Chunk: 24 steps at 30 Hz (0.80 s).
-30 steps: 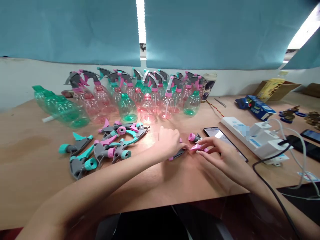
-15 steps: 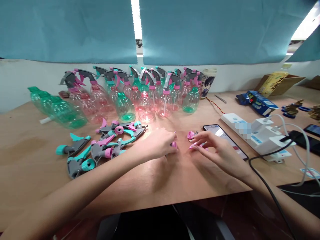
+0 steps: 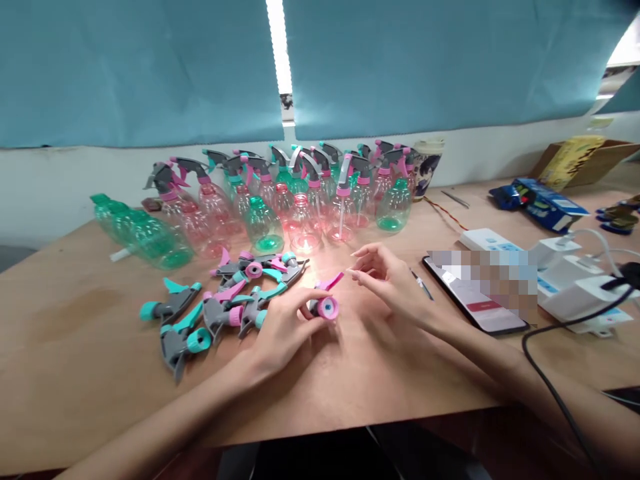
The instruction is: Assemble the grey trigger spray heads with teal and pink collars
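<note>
My left hand (image 3: pixel 287 327) grips a grey spray head with a pink collar (image 3: pixel 328 308), its round opening turned towards me and its pink trigger (image 3: pixel 332 281) pointing up to the right. To the right of it, my right hand (image 3: pixel 385 280) hovers with fingers curved and apart; nothing shows between them. Left of my left hand lies a pile of loose spray heads in grey with teal (image 3: pixel 199 341) or pink collars (image 3: pixel 235 315). Behind them stand clear green bottles (image 3: pixel 265 230) and pink bottles (image 3: pixel 303 227), several of them fitted with spray heads.
A phone (image 3: pixel 475 297) lies right of my right hand, with a thin dark stick-like item (image 3: pixel 421 284) beside it. Farther right are a white power strip (image 3: pixel 493 241) with plugged chargers, a black cable (image 3: pixel 543 373) and a blue packet (image 3: pixel 550 203). A patterned cup (image 3: pixel 427 170) stands behind.
The spray head in my left hand has turned so its collar faces me. My left hand shifted left and nearer; my right hand moved left and up. The view has swung slightly.
</note>
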Available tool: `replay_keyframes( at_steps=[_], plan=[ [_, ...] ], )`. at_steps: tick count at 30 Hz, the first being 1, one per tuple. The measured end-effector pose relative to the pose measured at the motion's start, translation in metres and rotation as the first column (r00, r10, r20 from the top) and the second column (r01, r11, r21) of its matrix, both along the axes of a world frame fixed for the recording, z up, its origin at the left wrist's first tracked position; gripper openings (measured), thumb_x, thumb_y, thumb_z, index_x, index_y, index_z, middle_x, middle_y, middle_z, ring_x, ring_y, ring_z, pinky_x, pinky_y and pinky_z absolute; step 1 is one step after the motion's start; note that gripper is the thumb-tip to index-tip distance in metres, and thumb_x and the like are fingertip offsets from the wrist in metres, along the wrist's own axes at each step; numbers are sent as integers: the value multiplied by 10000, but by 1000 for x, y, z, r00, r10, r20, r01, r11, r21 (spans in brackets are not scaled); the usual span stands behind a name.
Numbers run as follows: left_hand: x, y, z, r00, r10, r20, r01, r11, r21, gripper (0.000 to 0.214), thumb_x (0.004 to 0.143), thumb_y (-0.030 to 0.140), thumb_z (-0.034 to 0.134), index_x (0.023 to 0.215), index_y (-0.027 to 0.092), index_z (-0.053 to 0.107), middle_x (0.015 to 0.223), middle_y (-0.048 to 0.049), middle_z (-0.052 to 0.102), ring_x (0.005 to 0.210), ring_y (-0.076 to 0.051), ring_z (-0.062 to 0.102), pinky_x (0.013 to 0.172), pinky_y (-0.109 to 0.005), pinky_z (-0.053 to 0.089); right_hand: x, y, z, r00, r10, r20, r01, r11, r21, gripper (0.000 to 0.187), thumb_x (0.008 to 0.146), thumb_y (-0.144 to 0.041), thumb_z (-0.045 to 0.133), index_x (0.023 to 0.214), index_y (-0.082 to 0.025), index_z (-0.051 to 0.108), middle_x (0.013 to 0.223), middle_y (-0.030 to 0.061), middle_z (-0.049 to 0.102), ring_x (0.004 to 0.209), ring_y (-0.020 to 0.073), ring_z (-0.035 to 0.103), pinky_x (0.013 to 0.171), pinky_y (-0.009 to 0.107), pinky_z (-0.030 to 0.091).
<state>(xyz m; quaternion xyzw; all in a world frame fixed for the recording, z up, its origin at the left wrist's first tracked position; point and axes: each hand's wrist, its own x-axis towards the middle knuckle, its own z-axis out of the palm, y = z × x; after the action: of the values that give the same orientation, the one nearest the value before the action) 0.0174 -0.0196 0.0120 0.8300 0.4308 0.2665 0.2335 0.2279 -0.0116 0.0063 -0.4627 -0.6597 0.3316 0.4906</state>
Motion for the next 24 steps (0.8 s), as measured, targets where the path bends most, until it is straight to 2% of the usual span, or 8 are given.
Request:
replay_keyframes(
  at_steps=[4,8,12,15,19,24],
  plan=[
    [-13,-7,-9,994,70,83,-62,994,-89,279,768,180,686,1044,209,667,683,37,615,490,-84,494,454,-187,386,-28,3,-17,998,-3,-60,7,998,70,219,849,-284,591,1017,-220,466,903,42,626,818,184,646,732,369,555],
    [-15,-5,-16,990,40,139,-22,991,-132,292,783,194,677,1074,211,663,780,7,649,544,-93,519,465,-187,407,-41,-5,-32,999,-10,-54,18,990,143,231,847,-260,604,1025,-229,460,975,54,603,876,191,637,800,397,553],
    [-15,-4,-16,979,34,200,11,976,-217,286,801,191,663,1087,206,665,869,-22,673,587,-103,553,482,-190,437,-39,-14,-34,997,46,-57,-39,992,118,239,857,-243,600,1052,-237,462,1033,52,575,926,184,622,835,390,547],
    [-16,-4,-16,974,34,224,16,975,-219,301,801,184,671,1100,214,666,861,-17,677,597,-105,555,487,-190,442,-37,-18,-31,997,61,-46,-54,990,130,302,830,-229,636,1067,-251,451,1056,48,549,943,184,605,863,400,538],
    [-18,-5,-19,976,-5,219,46,982,-185,325,800,185,687,1121,228,662,890,-21,682,629,-111,568,508,-196,456,-39,-23,-29,988,150,-24,-149,987,62,371,801,-188,650,1089,-260,428,1094,51,519,906,172,607,816,385,565],
    [-19,-7,-19,982,-47,185,62,995,-76,298,809,178,684,1101,236,665,915,-19,676,665,-117,570,577,-215,482,-40,-25,-28,948,291,-126,-305,945,-117,333,826,-162,600,1077,-267,408,1042,27,512,809,137,615,659,302,580]
  ],
)
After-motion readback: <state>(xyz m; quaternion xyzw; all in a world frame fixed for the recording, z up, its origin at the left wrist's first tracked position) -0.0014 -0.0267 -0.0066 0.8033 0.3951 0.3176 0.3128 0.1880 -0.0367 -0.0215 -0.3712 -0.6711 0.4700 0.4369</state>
